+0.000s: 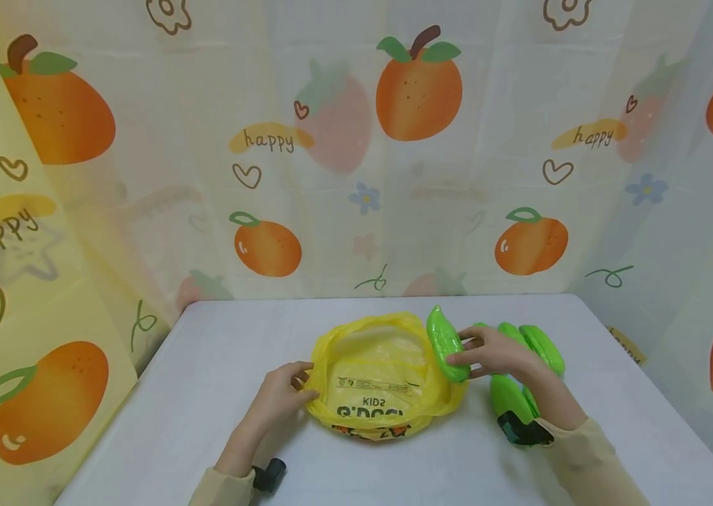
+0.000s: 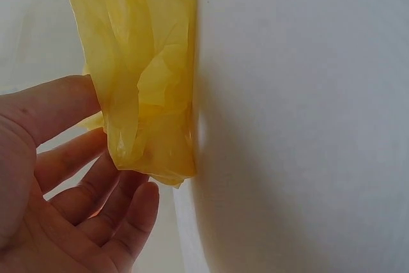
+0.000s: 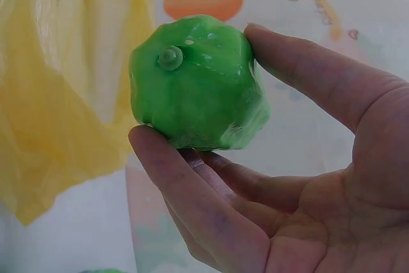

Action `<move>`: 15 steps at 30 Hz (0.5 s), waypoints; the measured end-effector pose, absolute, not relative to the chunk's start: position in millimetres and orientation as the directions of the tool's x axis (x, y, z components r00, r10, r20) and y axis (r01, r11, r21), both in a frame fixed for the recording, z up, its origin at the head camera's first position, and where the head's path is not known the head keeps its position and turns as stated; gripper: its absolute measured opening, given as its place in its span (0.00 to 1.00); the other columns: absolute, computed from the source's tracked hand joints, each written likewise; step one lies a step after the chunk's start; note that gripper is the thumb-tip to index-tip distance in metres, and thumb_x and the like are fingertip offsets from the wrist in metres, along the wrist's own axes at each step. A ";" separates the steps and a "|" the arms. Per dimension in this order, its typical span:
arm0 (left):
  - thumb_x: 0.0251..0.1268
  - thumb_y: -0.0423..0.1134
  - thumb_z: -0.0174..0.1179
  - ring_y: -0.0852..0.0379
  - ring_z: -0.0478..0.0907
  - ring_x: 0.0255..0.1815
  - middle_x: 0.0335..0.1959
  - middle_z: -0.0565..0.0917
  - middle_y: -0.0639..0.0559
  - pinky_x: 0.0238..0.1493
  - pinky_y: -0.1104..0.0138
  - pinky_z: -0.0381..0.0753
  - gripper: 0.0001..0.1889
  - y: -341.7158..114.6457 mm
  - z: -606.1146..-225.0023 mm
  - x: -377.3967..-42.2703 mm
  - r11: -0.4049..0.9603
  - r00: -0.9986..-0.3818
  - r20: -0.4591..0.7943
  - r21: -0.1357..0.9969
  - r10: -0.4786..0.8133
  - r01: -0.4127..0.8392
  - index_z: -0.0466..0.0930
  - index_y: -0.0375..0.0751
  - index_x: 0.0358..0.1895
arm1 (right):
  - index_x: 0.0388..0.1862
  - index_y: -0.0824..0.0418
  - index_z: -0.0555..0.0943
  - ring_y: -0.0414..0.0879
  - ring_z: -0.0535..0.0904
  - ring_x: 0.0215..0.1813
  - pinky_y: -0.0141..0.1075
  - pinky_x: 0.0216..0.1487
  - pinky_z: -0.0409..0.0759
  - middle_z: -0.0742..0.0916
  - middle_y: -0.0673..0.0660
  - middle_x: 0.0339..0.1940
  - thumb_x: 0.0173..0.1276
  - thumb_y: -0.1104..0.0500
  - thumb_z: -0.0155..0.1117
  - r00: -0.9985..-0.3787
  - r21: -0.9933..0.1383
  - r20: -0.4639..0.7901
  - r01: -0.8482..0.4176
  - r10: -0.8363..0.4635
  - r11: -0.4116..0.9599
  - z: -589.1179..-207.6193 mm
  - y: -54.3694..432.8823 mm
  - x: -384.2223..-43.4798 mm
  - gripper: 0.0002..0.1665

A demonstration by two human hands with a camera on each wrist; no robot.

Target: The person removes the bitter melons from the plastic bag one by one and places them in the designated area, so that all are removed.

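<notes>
A yellow plastic bag (image 1: 321,351) with printed lettering stands on the table with its mouth spread wide. My left hand (image 1: 280,390) pinches the bag's left rim; in the left wrist view the thumb lies on one side of the crumpled yellow film (image 2: 153,87) and fingers behind it. At the bag's right rim, my right hand (image 1: 489,349) holds a glossy green toy vegetable (image 1: 443,344), long and ridged with a pointed tip upward. The right wrist view shows its blunt end with a small knob (image 3: 170,58), gripped between thumb and fingers.
Several more green toy vegetables (image 1: 544,348) lie to the right, partly hidden by my right hand and forearm. The white table (image 1: 204,351) ends at a curtain (image 1: 331,267) printed with oranges, which hangs behind and at both sides.
</notes>
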State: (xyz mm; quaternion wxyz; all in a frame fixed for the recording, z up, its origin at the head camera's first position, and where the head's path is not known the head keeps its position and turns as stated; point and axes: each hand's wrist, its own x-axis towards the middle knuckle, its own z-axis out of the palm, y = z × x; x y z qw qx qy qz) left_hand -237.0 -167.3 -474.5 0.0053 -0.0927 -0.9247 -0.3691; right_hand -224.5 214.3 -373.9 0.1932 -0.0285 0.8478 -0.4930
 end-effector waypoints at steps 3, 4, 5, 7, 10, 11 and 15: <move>0.50 0.38 0.71 0.56 0.76 0.37 0.37 0.81 0.52 0.40 0.63 0.75 0.26 -166.9 -474.3 -237.0 0.708 -0.982 0.079 0.683 0.169 0.177 0.78 0.40 0.56 | 0.69 0.75 0.56 0.57 0.78 0.55 0.44 0.46 0.82 0.68 0.77 0.64 0.58 0.51 0.71 -0.926 -0.841 -0.297 0.138 -0.233 0.524 -373.5 221.4 -223.1 0.51; 0.50 0.38 0.71 0.56 0.76 0.37 0.37 0.81 0.52 0.40 0.63 0.76 0.26 -166.8 -474.2 -236.9 0.708 -0.983 0.079 0.684 0.169 0.176 0.78 0.40 0.56 | 0.69 0.75 0.55 0.58 0.77 0.56 0.44 0.46 0.82 0.68 0.77 0.64 0.58 0.51 0.71 -0.927 -0.840 -0.293 0.133 -0.235 0.526 -373.5 223.9 -222.5 0.51; 0.50 0.38 0.71 0.56 0.76 0.38 0.37 0.81 0.52 0.40 0.63 0.76 0.26 -166.6 -474.1 -236.9 0.709 -0.982 0.079 0.683 0.169 0.177 0.78 0.40 0.56 | 0.70 0.75 0.55 0.59 0.77 0.57 0.44 0.47 0.82 0.67 0.78 0.64 0.59 0.51 0.70 -0.927 -0.841 -0.289 0.126 -0.239 0.526 -373.4 226.5 -221.8 0.52; 0.50 0.38 0.71 0.56 0.76 0.38 0.37 0.81 0.52 0.40 0.63 0.76 0.26 -166.3 -474.1 -236.9 0.709 -0.982 0.078 0.683 0.171 0.177 0.78 0.40 0.56 | 0.70 0.75 0.54 0.61 0.75 0.59 0.44 0.47 0.82 0.67 0.78 0.65 0.59 0.50 0.70 -0.929 -0.842 -0.279 0.115 -0.242 0.527 -373.5 231.7 -220.1 0.52; 0.50 0.38 0.71 0.57 0.76 0.38 0.37 0.81 0.52 0.40 0.63 0.76 0.26 -166.0 -474.2 -237.0 0.709 -0.982 0.077 0.683 0.172 0.177 0.78 0.40 0.56 | 0.70 0.75 0.54 0.61 0.74 0.60 0.45 0.48 0.81 0.67 0.77 0.65 0.59 0.49 0.70 -0.934 -0.840 -0.271 0.112 -0.234 0.530 -373.2 239.2 -217.5 0.52; 0.50 0.38 0.71 0.57 0.76 0.38 0.37 0.81 0.52 0.40 0.63 0.76 0.26 -165.9 -474.2 -237.1 0.708 -0.982 0.077 0.683 0.172 0.178 0.78 0.40 0.56 | 0.70 0.75 0.54 0.61 0.74 0.60 0.45 0.48 0.81 0.67 0.77 0.65 0.59 0.49 0.69 -0.934 -0.839 -0.270 0.111 -0.232 0.532 -373.1 241.6 -216.9 0.52; 0.50 0.38 0.71 0.57 0.75 0.37 0.37 0.81 0.52 0.39 0.63 0.76 0.26 -165.9 -474.3 -237.3 0.709 -0.982 0.079 0.683 0.172 0.179 0.78 0.40 0.56 | 0.70 0.76 0.52 0.61 0.75 0.59 0.44 0.49 0.81 0.66 0.79 0.65 0.60 0.50 0.69 -0.935 -0.841 -0.278 0.126 -0.220 0.526 -370.9 251.1 -214.1 0.53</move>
